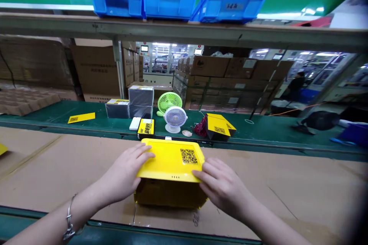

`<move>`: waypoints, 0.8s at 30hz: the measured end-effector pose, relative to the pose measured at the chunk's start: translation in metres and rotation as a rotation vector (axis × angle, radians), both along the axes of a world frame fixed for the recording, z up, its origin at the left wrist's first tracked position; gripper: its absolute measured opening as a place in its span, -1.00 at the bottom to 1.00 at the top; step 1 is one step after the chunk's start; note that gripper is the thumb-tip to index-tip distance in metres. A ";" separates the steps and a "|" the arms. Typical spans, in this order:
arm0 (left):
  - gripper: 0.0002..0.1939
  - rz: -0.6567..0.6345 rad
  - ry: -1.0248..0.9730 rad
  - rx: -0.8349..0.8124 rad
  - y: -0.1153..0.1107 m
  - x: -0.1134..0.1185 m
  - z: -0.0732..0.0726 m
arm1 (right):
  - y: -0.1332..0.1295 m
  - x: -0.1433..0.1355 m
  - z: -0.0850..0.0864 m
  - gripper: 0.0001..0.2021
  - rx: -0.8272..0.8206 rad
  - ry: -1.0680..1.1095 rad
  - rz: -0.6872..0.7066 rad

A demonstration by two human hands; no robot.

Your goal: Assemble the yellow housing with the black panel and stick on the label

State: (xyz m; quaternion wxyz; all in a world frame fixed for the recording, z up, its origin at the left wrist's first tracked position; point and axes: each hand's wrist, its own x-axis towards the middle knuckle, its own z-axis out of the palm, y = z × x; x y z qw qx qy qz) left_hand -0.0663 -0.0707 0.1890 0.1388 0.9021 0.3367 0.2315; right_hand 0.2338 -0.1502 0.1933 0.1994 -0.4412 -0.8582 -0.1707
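A yellow panel (166, 160) with a printed QR code and a row of small marks along its front edge lies tilted in front of me. Beneath it is a dark box (171, 193) with yellowish edges; I cannot tell whether the two are joined. My left hand (129, 168) grips the panel's left edge, fingers on top and thumb at the side. At the opposite end, my right hand (220, 182) holds the right edge, its fingers bent around the corner. The undersides of both grips are hidden.
Behind the cardboard-covered surface (86, 160), a green ledge carries a white fan (175, 118), a green fan (166, 101), clear boxes (141, 101) and yellow cards (220, 125). Blue bins (171, 2) stand on the shelf above. A person (296, 84) is far right.
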 end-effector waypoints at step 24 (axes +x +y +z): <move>-0.43 0.270 -0.263 -0.328 0.137 0.066 -0.018 | 0.096 -0.003 -0.017 -0.67 -0.584 0.787 -0.436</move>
